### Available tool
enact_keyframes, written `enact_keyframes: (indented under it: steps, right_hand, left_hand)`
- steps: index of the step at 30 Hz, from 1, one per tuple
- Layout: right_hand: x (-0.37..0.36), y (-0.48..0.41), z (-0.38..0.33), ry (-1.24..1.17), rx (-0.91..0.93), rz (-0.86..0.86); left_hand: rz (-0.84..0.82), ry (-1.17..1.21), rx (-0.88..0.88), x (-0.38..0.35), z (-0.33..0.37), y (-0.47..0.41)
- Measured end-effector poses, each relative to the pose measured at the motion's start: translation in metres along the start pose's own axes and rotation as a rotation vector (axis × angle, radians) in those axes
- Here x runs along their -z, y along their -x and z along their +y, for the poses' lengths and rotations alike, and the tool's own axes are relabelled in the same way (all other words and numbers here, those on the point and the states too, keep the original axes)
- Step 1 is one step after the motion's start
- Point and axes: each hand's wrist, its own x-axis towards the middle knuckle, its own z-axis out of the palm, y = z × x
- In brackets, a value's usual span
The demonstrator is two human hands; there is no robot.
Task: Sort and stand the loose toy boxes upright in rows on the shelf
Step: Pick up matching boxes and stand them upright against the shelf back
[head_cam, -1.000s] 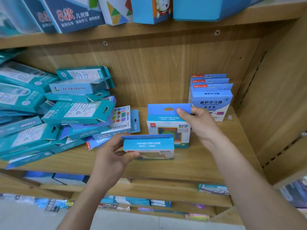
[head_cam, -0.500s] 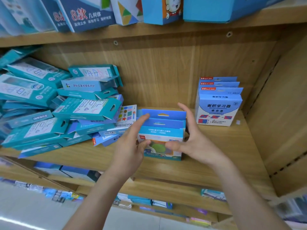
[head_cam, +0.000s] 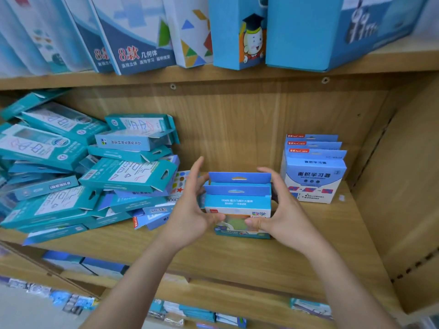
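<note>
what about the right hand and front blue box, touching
Touching: head view shows the right hand gripping the front blue box, thumb on its face.

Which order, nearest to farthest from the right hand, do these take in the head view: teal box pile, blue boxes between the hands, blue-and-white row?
1. blue boxes, against the right hand, centre.
2. blue-and-white row, behind, to the right.
3. teal box pile, far left.
</note>
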Motion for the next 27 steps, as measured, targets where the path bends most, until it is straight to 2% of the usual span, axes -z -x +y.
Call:
enact_keyframes:
  steps: [3, 7, 11, 14, 16, 21, 24, 27]
  right_hand:
    - [0.009, -0.02, -0.006, 0.015, 0.022, -0.004]
    - [0.01, -0.05, -0.004, 0.041, -0.007, 0.106]
    - [0.002, -0.068, 0.0, 0.176, -0.06, 0.24]
    - [-0.007, -0.067, 0.007, 0.235, -0.111, 0.24]
    - [-0.015, -0.067, 0.015, 0.229, -0.151, 0.21]
    - [-0.019, -0.078, 0.025, 0.176, -0.258, 0.233]
    - [-0.017, -0.09, 0.023, 0.104, -0.253, 0.303]
    - [-0.017, -0.102, 0.025, 0.046, -0.245, 0.417]
  left_hand:
    - [-0.148, -0.105, 0.027, 0.013, 0.015, -0.033]
    - [-0.181, -0.145, 0.022, 0.018, 0.02, -0.085]
    - [-0.156, -0.258, -0.001, 0.01, 0.013, -0.123]
    - [-0.1, -0.21, 0.036, 0.002, -0.003, -0.14]
    - [-0.057, -0.234, 0.025, 0.0, -0.009, -0.149]
    - [0.066, -0.516, -0.103, -0.006, -0.009, -0.148]
    - [0.148, -0.601, -0.127, -0.012, -0.01, -0.141]
    - [0.104, -0.668, -0.076, -0.016, -0.015, -0.139]
